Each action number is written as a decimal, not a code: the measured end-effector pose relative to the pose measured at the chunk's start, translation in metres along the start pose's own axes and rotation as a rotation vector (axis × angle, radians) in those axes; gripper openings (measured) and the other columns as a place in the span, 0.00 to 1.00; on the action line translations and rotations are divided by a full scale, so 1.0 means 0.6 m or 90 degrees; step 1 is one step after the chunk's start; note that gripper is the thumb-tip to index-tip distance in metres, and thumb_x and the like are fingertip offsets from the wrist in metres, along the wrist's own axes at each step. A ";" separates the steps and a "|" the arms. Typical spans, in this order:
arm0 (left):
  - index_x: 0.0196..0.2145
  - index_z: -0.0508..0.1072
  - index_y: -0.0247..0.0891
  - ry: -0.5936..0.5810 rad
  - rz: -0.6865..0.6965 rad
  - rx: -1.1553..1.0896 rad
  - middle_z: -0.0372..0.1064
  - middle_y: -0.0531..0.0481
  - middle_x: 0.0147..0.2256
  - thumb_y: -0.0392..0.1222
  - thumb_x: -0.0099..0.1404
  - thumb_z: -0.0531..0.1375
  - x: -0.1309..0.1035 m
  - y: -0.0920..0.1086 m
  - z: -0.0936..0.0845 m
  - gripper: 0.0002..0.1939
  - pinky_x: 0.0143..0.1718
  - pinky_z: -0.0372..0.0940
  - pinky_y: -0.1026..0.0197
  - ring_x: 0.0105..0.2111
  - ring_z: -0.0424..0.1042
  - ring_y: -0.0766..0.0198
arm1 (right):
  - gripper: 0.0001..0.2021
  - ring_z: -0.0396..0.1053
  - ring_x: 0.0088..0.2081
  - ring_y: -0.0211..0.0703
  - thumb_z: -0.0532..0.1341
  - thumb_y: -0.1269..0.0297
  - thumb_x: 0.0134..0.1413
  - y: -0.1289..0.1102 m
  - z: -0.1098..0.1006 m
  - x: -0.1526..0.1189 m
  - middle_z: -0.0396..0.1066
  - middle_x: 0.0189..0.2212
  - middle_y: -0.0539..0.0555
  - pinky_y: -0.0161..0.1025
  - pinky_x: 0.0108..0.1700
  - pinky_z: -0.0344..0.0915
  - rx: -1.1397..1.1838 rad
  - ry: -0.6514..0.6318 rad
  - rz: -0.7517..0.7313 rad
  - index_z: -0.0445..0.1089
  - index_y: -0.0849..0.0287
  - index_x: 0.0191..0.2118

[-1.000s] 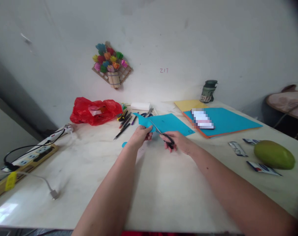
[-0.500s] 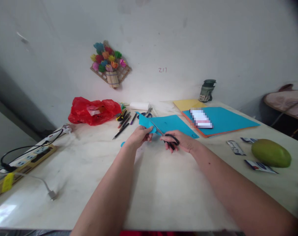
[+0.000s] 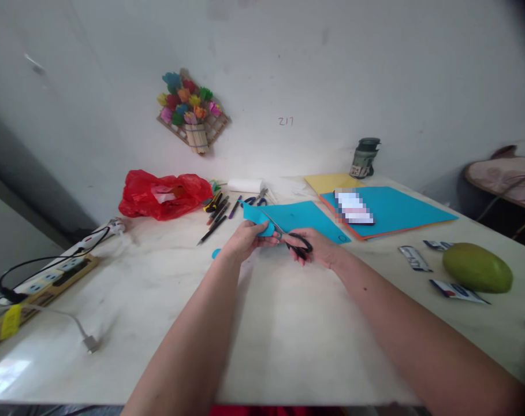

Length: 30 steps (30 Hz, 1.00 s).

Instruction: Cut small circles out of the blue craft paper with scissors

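Fingers, left hand (image 3: 248, 238): closed, thumb over the near edge of a blue sheet (image 3: 303, 216), the others beneath; their tips reach farther right than in the earlier frame and now lie close by the scissors (image 3: 304, 246). Fingers, right hand (image 3: 317, 245): curled about the black handles of the scissors, which sit closer in to the left hand than before. Blades: pointing away and to the left, across the blue sheet; how far apart they stand is too small to tell.

Blue sheet: one, above the near middle of the desk (image 3: 271, 346), its left part raised in the left hand, a small drawn circle near its right corner. Blue scrap (image 3: 216, 253): one, small, on the desk beside the left forearm.

Behind the left hand: black pen (image 3: 211, 230); purple pen (image 3: 235, 207); second scissors (image 3: 255, 201), dark blue handles; white roll (image 3: 245, 185); red plastic bag (image 3: 158, 199), farther left.

To the right: blue stack (image 3: 405, 211) over orange paper, bearing a phone (image 3: 355, 207), screen blurred out; yellow paper (image 3: 331, 183) beyond; green bottle (image 3: 365, 159), upright; green fruit (image 3: 477, 267), with three small packets near it.

Left edge of desk: power strip (image 3: 49, 281), cables alongside.
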<state>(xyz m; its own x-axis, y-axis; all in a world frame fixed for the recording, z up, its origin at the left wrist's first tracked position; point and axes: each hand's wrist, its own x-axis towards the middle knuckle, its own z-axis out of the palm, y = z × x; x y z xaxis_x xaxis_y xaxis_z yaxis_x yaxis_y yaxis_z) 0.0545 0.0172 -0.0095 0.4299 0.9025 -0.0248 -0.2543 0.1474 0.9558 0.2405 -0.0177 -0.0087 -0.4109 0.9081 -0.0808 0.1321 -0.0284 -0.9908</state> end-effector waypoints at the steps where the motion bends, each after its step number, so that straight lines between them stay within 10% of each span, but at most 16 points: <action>1: 0.28 0.70 0.27 0.002 0.000 -0.002 0.72 0.39 0.27 0.37 0.59 0.58 0.000 0.000 0.001 0.07 0.31 0.70 0.59 0.23 0.73 0.62 | 0.19 0.60 0.12 0.30 0.61 0.47 0.44 0.000 0.000 0.000 0.66 0.16 0.49 0.29 0.13 0.47 0.001 0.000 -0.001 0.64 0.62 0.26; 30: 0.27 0.70 0.27 0.004 0.009 -0.023 0.71 0.40 0.26 0.35 0.60 0.57 -0.002 0.004 0.003 0.07 0.32 0.70 0.59 0.24 0.73 0.61 | 0.19 0.59 0.14 0.29 0.62 0.47 0.44 0.005 0.001 0.001 0.65 0.16 0.48 0.30 0.14 0.46 0.044 0.013 -0.009 0.66 0.61 0.29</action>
<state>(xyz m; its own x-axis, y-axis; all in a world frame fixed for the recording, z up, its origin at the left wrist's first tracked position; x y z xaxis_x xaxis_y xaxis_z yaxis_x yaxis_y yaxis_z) 0.0548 0.0157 -0.0067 0.4208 0.9071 -0.0134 -0.2914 0.1492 0.9449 0.2399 -0.0177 -0.0115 -0.3942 0.9167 -0.0651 0.0638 -0.0434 -0.9970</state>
